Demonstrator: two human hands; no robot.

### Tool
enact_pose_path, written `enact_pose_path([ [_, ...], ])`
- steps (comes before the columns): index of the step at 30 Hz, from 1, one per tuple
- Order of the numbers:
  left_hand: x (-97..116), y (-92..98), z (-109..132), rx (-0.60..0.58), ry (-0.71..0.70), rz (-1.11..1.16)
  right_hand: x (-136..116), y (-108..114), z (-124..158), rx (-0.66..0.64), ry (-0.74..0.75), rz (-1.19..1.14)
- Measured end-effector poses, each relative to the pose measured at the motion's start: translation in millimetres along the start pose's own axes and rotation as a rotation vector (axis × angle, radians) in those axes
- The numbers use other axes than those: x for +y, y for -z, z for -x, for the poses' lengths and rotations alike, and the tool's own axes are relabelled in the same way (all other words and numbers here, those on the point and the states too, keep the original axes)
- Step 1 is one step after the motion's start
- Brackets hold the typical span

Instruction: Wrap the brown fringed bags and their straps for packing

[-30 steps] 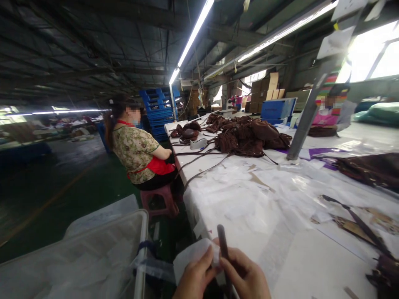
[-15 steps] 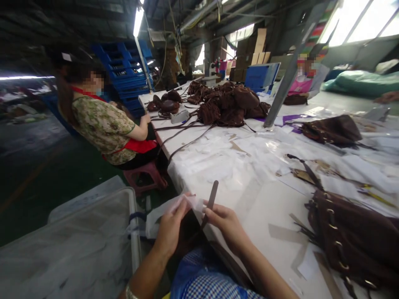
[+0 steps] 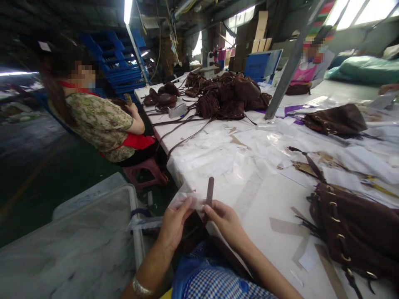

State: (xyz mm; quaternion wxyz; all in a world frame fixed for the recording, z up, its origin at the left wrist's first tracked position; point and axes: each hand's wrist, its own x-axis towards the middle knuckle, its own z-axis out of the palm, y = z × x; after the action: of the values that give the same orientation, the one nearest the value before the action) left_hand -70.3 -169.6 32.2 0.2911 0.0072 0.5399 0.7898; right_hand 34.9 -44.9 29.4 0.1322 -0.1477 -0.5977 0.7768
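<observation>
My left hand [image 3: 175,222] pinches a thin, whitish, see-through sheet [image 3: 183,198], by its look tissue or plastic film. Close beside it, over the table edge, my right hand [image 3: 222,218] is closed on a dark brown leather strap [image 3: 210,190]. The strap's rounded end sticks up above my fingers, and its lower part drops towards my lap. Between the two hands the sheet reaches the fingertips of the right one; whether those fingers hold it too is unclear. A brown leather bag [image 3: 355,228] with metal eyelets lies on the table to the right.
A white table [image 3: 258,195] carries scraps of film, a brown bag pile [image 3: 230,93] and another bag [image 3: 336,118]. A metal post [image 3: 285,70] rises from it. Left of me stands a bin [image 3: 134,224] of film. One person [image 3: 96,120] sits at left, another [image 3: 307,70] across.
The sheet has shifted up and now bunches above my left fingers, no longer hanging to the left. The strap stands more upright. The seated person's hand has risen, holding a comb-like tool.
</observation>
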Motion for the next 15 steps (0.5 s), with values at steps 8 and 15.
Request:
enact_pose_path([
  [8, 31, 24.9, -22, 0.135, -0.004, 0.123, -17, 4, 5, -0.035, -0.008, 0.274],
  [15, 35, 32.2, -18, 0.058, 0.072, 0.118, -23, 8, 6, 0.014, 0.079, 0.437],
])
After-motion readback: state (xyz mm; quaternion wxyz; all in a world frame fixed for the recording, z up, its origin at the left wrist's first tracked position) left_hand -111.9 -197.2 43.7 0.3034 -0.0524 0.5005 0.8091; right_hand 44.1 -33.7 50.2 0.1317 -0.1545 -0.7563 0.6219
